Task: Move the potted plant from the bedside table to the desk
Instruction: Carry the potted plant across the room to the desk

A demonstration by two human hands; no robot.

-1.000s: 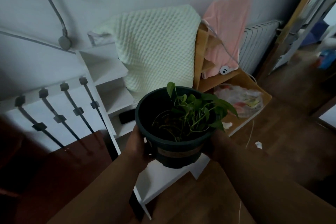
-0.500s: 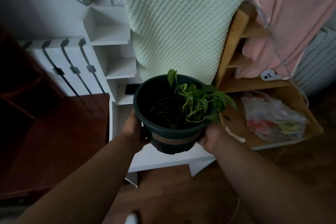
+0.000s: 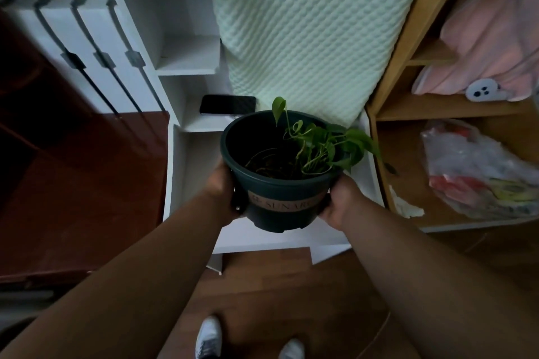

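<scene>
Down low, my two white shoes stood on the wood floor. Higher up, my left hand and right hand were pressed flat against the sides of the potted plant, holding it up in the air over the white shelf. The dark green pot held dirt and a small leafy vine. Its tan label showed "SUNAR". Behind it lay a black phone.
</scene>
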